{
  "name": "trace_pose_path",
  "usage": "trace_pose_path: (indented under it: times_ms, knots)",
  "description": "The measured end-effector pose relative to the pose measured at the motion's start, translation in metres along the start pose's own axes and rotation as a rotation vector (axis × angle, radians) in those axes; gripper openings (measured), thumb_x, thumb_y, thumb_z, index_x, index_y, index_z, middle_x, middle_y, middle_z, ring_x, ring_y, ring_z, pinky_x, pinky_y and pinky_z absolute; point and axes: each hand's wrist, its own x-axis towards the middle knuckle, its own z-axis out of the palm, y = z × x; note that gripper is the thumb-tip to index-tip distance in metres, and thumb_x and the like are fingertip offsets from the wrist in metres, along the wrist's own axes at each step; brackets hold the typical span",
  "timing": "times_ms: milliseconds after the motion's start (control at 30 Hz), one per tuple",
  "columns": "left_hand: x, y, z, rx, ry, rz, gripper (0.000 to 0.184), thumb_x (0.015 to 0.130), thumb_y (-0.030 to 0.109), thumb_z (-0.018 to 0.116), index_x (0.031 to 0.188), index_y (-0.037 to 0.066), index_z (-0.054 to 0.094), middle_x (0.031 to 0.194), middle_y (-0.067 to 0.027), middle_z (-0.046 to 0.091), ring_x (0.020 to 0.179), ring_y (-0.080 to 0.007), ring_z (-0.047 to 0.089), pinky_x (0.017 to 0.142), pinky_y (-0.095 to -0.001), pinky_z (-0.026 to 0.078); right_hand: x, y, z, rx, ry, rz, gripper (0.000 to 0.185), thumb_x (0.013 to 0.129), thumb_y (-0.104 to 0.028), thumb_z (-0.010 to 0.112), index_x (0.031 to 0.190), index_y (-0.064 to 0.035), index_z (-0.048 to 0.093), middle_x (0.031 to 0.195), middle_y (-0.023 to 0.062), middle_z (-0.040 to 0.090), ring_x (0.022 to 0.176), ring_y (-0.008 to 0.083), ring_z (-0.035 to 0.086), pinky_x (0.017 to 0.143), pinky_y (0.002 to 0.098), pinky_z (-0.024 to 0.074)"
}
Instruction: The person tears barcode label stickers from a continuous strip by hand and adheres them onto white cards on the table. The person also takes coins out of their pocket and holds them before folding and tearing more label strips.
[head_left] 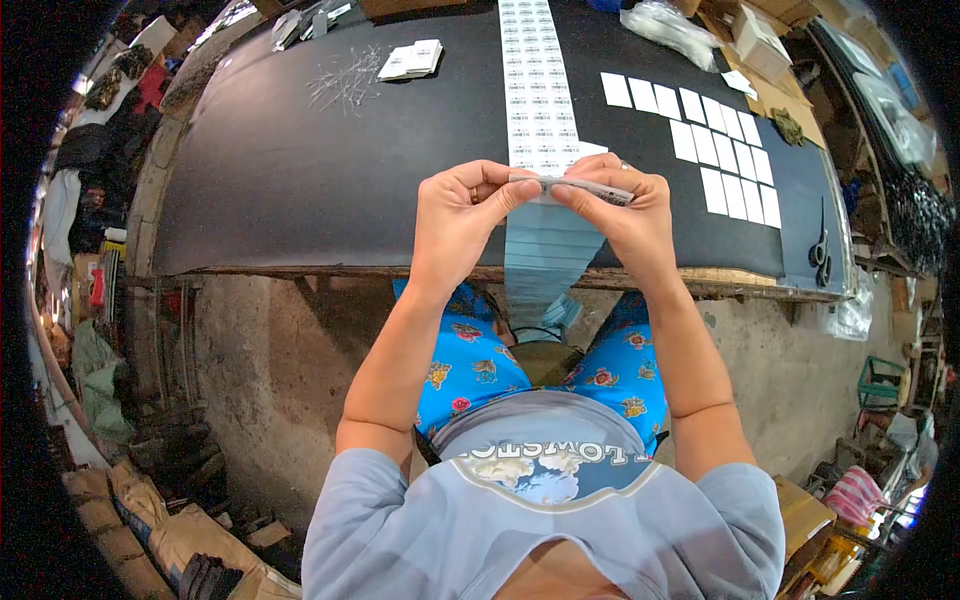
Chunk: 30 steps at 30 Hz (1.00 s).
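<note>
My left hand (463,212) and my right hand (627,208) meet over the table's near edge, thumbs and fingers closed. Between them they pinch a thin white printed card (600,190), seen nearly edge-on; whether it is one layer or several I cannot tell. Directly beyond the fingers a long strip of printed labels (537,90) runs away over the table. Its bluish, see-through backing (550,245) hangs below my hands past the edge toward my lap. Another white piece (592,149) shows partly behind my right fingers.
Rows of white cards (722,150) lie on the black table (270,180) at the right. Black scissors (821,250) lie near the right edge. At the back left are a card stack (411,60) and a tangle of thin strings (345,80). Clear plastic (670,32) lies at the back.
</note>
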Motion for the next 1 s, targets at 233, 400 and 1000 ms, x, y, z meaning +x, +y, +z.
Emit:
trace_pose_path:
  times_ms: [233,400,1000]
  knots:
    - [0.002,0.0,-0.004,0.019,-0.015,-0.022,0.017,0.082,0.013,0.071,0.09,-0.001,0.067,0.075,-0.0032,0.066,0.064,-0.0033,0.056,0.054,-0.0154,0.041,0.0,-0.011,-0.004,-0.035,-0.002,0.03,0.011,0.072,-0.009,0.077,0.08,-0.0041,0.073,0.082,0.0056,0.067,0.081,0.012,0.06,0.074,0.0248,0.0451]
    - [0.004,-0.002,-0.007,-0.013,-0.003,-0.035,0.017,0.082,0.014,0.071,0.09,0.0,0.067,0.073,-0.0037,0.067,0.062,-0.003,0.057,0.053,-0.0151,0.041,0.0,-0.008,-0.018,-0.081,-0.023,0.015,0.01,0.072,-0.009,0.077,0.08,-0.0039,0.073,0.084,0.0067,0.068,0.082,0.0126,0.061,0.074,0.0253,0.0457]
    - [0.003,0.002,0.013,-0.085,-0.168,-0.045,0.016,0.082,0.01,0.069,0.095,0.0,0.068,0.088,-0.0063,0.069,0.078,-0.0097,0.062,0.071,-0.0225,0.049,0.003,-0.049,-0.033,-0.543,-0.121,-0.333,0.017,0.068,-0.004,0.073,0.084,-0.0032,0.069,0.077,0.0092,0.061,0.072,0.0249,0.059,0.066,0.0319,0.0463]
